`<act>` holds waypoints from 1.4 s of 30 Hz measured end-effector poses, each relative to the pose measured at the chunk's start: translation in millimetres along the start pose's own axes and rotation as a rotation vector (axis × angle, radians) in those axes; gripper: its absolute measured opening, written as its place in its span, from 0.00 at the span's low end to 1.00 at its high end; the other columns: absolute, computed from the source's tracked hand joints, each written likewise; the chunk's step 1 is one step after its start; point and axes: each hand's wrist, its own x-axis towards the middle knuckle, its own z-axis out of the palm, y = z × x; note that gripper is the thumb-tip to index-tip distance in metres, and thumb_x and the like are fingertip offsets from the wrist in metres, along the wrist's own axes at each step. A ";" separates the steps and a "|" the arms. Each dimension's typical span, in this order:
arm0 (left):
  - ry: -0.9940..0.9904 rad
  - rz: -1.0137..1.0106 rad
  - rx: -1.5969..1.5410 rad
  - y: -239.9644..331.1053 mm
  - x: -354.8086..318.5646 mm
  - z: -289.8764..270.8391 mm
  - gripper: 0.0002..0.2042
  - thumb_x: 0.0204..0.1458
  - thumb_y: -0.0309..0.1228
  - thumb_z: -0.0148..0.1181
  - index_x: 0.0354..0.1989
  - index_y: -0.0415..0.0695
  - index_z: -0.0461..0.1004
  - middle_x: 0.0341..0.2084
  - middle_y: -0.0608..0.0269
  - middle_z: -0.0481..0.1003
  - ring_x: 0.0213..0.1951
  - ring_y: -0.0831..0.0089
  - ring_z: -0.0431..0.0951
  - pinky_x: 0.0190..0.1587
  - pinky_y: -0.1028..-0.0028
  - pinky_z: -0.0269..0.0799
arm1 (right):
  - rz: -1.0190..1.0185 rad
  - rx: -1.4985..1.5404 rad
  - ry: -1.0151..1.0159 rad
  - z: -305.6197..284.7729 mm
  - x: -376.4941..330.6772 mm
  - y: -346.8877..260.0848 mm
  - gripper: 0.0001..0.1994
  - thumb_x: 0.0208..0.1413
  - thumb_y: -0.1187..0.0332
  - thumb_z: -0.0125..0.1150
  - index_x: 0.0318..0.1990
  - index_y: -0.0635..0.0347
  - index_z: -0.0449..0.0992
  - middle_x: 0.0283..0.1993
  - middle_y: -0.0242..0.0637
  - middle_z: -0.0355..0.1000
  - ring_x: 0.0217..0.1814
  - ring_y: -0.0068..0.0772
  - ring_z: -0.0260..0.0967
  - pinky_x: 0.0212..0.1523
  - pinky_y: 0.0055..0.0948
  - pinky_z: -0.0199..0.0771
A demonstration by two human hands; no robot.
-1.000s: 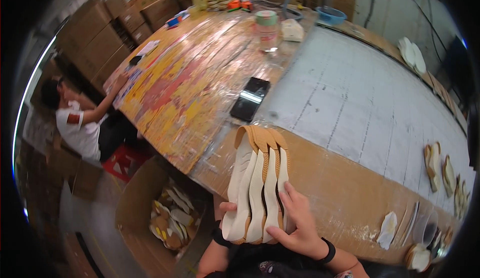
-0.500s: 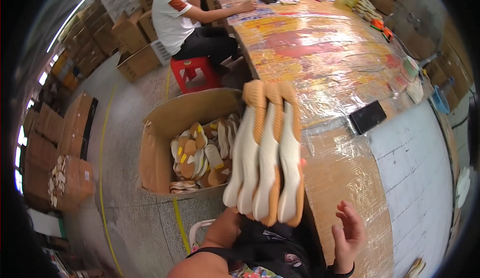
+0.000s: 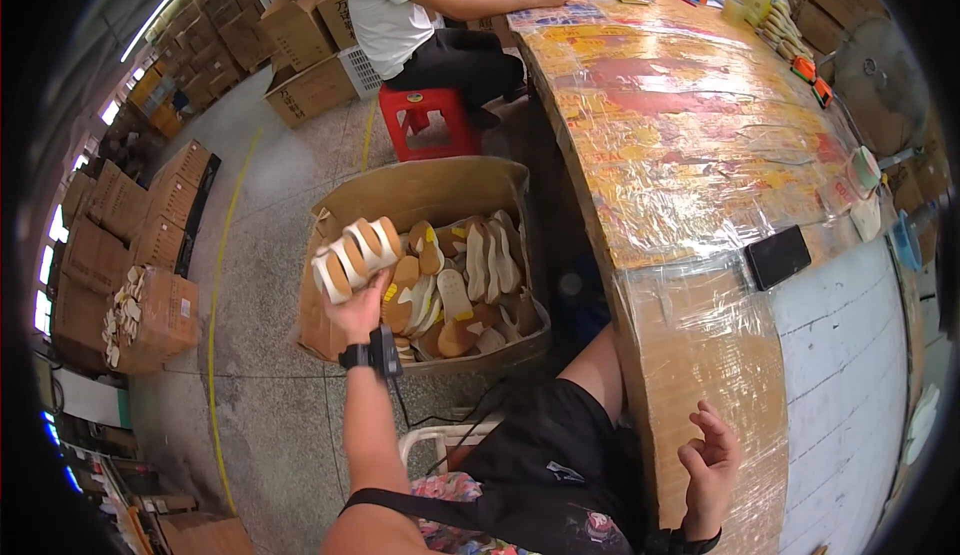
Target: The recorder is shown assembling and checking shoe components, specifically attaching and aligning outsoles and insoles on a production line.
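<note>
My left hand reaches out over the left side of an open cardboard box. Its fingers are closed round a bundle of shoe soles, white along the sides and tan on the faces, seen nearly end-on. Inside the box lie many loose soles in tan and white, some with yellow patches. By the near edge of the table, my right hand is raised with fingers slightly bent and apart, holding nothing.
A plastic-covered table runs along my right, with a black phone on it. Beyond the box, another person in a white shirt sits on a red stool. Stacked cartons stand to the left.
My left hand has carried the soles from upright in front of me leftward over the box, tipping them. The right hand stays nearly in place, its fingers slightly more curled. The view has shifted.
</note>
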 end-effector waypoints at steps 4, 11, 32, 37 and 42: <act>0.493 -0.013 -0.101 -7.2 28.8 -21.2 0.27 0.45 0.44 0.49 0.54 0.47 0.55 0.56 0.57 0.51 0.59 0.57 0.47 0.58 0.52 0.40 | 0.024 0.023 -0.037 5.8 -0.5 11.2 0.22 0.34 0.88 0.50 0.43 0.66 0.68 0.57 0.48 0.55 0.50 0.28 0.62 0.31 0.14 0.65; 0.057 -0.398 0.879 -175.1 -45.4 46.8 0.11 0.44 0.28 0.54 0.39 0.45 0.68 0.31 0.69 0.71 0.31 0.78 0.71 0.29 0.79 0.64 | -0.036 0.045 0.035 -8.9 -0.7 25.8 0.19 0.35 0.88 0.49 0.39 0.65 0.71 0.55 0.45 0.55 0.51 0.30 0.62 0.32 0.15 0.65; -1.171 -0.987 0.917 -444.7 -204.4 123.5 0.12 0.47 0.16 0.47 0.42 0.33 0.63 0.38 0.53 0.69 0.45 0.68 0.70 0.44 0.74 0.66 | -0.214 0.524 0.795 -169.3 151.7 83.2 0.16 0.54 0.67 0.48 0.44 0.73 0.66 0.22 0.39 0.70 0.35 0.30 0.71 0.31 0.23 0.71; -1.167 -0.964 0.853 -441.3 -197.7 127.1 0.12 0.48 0.21 0.48 0.42 0.36 0.64 0.39 0.55 0.69 0.43 0.67 0.69 0.43 0.72 0.67 | -0.284 0.574 0.921 -171.1 164.8 97.8 0.12 0.51 0.72 0.51 0.42 0.70 0.67 0.48 0.44 0.60 0.42 0.29 0.67 0.34 0.25 0.74; -1.001 -1.171 0.794 -446.6 -189.3 124.4 0.12 0.48 0.22 0.50 0.42 0.36 0.65 0.39 0.53 0.69 0.43 0.63 0.69 0.46 0.66 0.67 | -0.305 0.440 0.900 -178.8 162.2 103.4 0.13 0.46 0.81 0.47 0.42 0.66 0.69 0.61 0.42 0.45 0.50 0.32 0.62 0.32 0.24 0.75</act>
